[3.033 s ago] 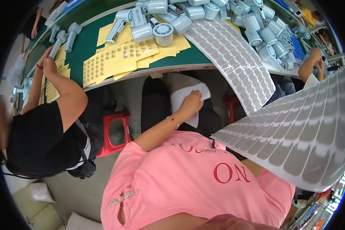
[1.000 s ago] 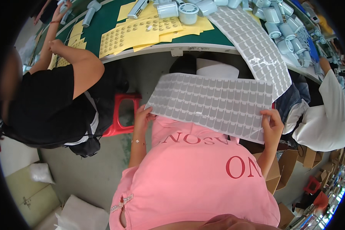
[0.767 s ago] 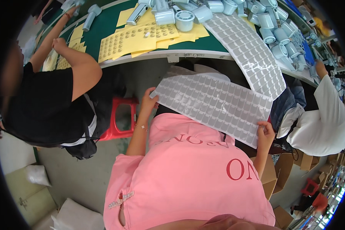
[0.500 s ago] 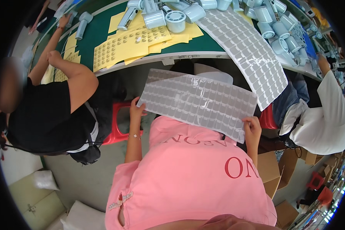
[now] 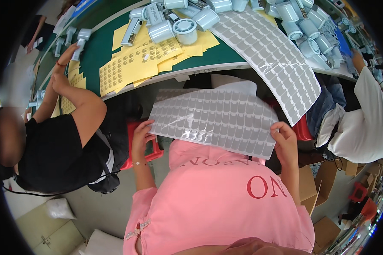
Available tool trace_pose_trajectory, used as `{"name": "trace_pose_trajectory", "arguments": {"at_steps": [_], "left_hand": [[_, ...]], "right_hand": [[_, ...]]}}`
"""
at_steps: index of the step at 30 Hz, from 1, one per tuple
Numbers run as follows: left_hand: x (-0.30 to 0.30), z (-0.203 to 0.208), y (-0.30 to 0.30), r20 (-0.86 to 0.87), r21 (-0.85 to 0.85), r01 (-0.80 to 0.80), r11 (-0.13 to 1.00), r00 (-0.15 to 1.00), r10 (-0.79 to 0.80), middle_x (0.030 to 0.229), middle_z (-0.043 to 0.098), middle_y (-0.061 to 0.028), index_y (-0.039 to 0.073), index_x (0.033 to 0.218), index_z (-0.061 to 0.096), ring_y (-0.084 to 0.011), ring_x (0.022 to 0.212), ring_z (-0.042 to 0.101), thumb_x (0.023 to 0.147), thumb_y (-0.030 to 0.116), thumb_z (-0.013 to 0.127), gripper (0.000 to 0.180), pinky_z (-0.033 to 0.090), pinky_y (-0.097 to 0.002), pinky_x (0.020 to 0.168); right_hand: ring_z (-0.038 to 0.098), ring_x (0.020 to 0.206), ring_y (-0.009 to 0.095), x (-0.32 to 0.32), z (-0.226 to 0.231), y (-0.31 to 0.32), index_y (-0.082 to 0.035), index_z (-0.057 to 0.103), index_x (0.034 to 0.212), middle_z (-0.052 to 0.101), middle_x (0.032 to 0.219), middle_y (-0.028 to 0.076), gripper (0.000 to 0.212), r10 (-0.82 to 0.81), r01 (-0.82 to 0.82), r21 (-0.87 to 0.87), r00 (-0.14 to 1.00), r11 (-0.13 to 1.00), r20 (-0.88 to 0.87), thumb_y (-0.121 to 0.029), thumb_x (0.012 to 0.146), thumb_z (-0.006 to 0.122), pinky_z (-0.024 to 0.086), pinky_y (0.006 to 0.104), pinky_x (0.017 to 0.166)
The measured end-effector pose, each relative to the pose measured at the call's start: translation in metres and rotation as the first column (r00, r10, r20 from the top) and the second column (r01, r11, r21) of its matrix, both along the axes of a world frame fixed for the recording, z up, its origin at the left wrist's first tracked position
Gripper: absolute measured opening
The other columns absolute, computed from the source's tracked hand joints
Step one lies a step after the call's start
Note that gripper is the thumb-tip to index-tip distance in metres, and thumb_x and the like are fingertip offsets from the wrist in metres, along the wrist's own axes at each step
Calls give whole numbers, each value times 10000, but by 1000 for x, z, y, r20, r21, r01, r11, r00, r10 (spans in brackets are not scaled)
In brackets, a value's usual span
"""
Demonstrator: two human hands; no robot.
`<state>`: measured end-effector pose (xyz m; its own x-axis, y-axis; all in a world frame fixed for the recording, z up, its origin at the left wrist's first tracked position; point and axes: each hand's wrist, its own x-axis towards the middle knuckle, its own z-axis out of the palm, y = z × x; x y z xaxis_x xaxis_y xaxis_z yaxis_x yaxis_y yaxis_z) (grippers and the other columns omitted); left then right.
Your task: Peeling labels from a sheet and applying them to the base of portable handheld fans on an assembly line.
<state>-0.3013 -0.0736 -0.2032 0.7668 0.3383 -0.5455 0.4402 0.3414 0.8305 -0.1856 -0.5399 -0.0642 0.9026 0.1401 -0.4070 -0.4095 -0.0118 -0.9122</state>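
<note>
A wide sheet of grey die-cut stickers [image 5: 217, 119] is stretched between my hands over my lap, its surface glossy and slightly bowed. My left hand [image 5: 142, 135] pinches its left edge near the lower corner. At the right edge, my right hand [image 5: 286, 139] grips it between thumb and fingers. A second grey sticker sheet [image 5: 270, 57] lies on the table to the right and hangs over the front edge, apart from my hands.
Light-blue handheld fans [image 5: 185, 30] are heaped on the green table [image 5: 102, 53], beside yellow sticker sheets [image 5: 136, 61]. On the left, a co-worker's hand [image 5: 70, 53] holds a fan. A white-sleeved co-worker [image 5: 357, 127] sits right. Red stools [image 5: 134, 144] and cardboard boxes [image 5: 323, 182] stand around me.
The held sheet has tilted and bowed, its glare shifting left and its far edge dropping. My left hand has moved slightly left and down. The co-worker's hand at left now holds a fan upright.
</note>
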Motion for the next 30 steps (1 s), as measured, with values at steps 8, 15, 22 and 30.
{"name": "trace_pose_trajectory", "arguments": {"at_steps": [8, 15, 22, 30], "left_hand": [[-23, 92, -3, 243, -116, 225, 967, 951, -192, 865, 658, -82, -23, 984, 640, -132, 709, 635, 847, 137, 609, 213, 537, -249, 599], [77, 222, -83, 707, 263, 46, 964, 671, -225, 980, 642, -88, -41, 988, 644, -147, 936, 593, 860, 92, 598, 190, 451, -293, 852], [245, 231, -140, 364, 588, 286, 757, 742, -563, 993, 659, -63, 86, 1064, 679, -84, 781, 619, 910, 163, 580, 199, 499, -244, 544], [294, 158, -156, 82, 995, -17, 100, 713, -697, 900, 616, -145, 151, 1036, 656, -347, 856, 615, 818, 131, 633, 220, 491, -422, 759]], "right_hand": [[486, 773, 80, 22, 134, -20, 10, 582, 984, 551, 856, 39, 200, -72, -123, 443, 915, 888, 398, 0, 786, 607, 367, 195, 733], [503, 869, 112, 11, 185, -184, -29, 588, 1033, 557, 947, 32, 215, -335, 206, 267, 479, 941, 811, -77, 823, 586, 396, 246, 798], [435, 795, 66, -11, 52, -191, -60, 652, 946, 525, 881, -31, 156, -329, 568, -135, 636, 812, 698, -11, 802, 615, 364, 204, 733], [545, 783, 43, -5, -55, -149, -9, 605, 1099, 561, 918, -17, 202, -394, 368, 148, 885, 918, 248, 0, 901, 566, 483, 198, 668]]}}
